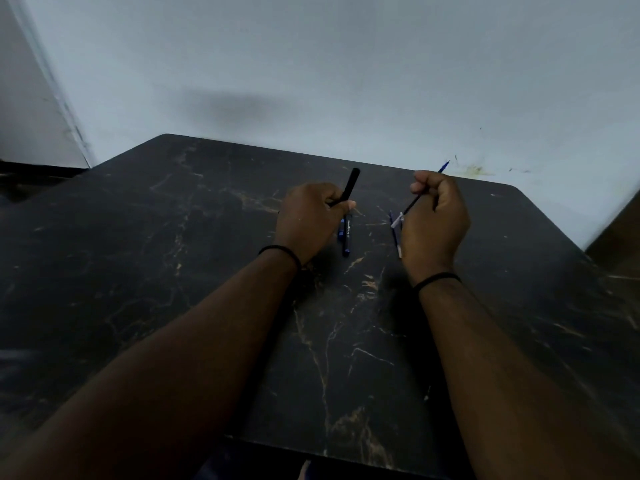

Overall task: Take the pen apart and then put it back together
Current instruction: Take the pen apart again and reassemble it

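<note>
White print was seen on the dark blue pen point(346, 241) lying on the table; too blurred to be read.

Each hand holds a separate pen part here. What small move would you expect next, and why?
Probably bringing the hands together to line the parts up. The left hand grips the black tubular pen barrel, the right hand pinches the thin blue-tipped refill, and they are held apart above the dark marbled table.

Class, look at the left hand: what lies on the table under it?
Under the left hand, which grips a black pen barrel, a dark blue pen lies on the table. Its far end is covered by the hand.
</note>
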`<state>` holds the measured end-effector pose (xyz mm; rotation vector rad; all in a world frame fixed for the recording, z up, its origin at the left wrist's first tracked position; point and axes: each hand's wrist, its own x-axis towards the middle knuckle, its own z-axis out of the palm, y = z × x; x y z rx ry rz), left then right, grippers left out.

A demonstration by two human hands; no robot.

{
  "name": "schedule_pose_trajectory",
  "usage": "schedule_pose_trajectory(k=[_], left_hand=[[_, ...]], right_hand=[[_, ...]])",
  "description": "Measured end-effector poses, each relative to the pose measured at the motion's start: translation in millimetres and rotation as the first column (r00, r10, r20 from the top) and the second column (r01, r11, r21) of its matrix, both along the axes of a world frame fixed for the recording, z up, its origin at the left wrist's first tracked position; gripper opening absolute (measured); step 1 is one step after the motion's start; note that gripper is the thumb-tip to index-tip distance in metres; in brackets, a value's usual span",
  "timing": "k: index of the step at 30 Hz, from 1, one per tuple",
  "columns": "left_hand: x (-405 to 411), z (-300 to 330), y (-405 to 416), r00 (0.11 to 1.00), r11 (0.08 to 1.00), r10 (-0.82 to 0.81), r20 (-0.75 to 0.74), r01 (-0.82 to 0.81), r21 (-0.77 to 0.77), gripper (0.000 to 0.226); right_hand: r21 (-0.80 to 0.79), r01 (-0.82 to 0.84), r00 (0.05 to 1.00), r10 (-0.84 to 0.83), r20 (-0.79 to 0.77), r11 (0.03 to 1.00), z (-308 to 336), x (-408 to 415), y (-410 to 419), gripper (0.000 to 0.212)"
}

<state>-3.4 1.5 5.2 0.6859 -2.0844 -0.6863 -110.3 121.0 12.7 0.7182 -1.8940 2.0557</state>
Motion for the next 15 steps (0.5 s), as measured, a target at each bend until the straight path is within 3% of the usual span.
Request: schedule_pose_trajectory(k=[6, 11, 15], left_hand=[[0.2, -0.7, 0.1, 1.000, 1.000, -0.011, -0.012, 0.011, 0.005, 0.019], [0.2, -0.9, -0.4, 1.000, 1.000, -0.013, -0.016, 0.013, 0.020, 0.020], [0.0, -0.7, 0.1, 1.000, 1.000, -0.007, -0.013, 0.008, 0.019, 0.020]], right_hand=[[-0.013, -0.062, 0.998, 0.062, 0.003, 0.998, 0.0, 2.8, 0.3, 0.025], [0.095, -0.029, 0.996, 0.036, -0.079, 0.995, -1.3, 3.1, 1.4, 0.019], [0.161, -0.027, 0.999, 0.034, -0.041, 0.987, -2.4, 1.9, 2.8, 0.022]])
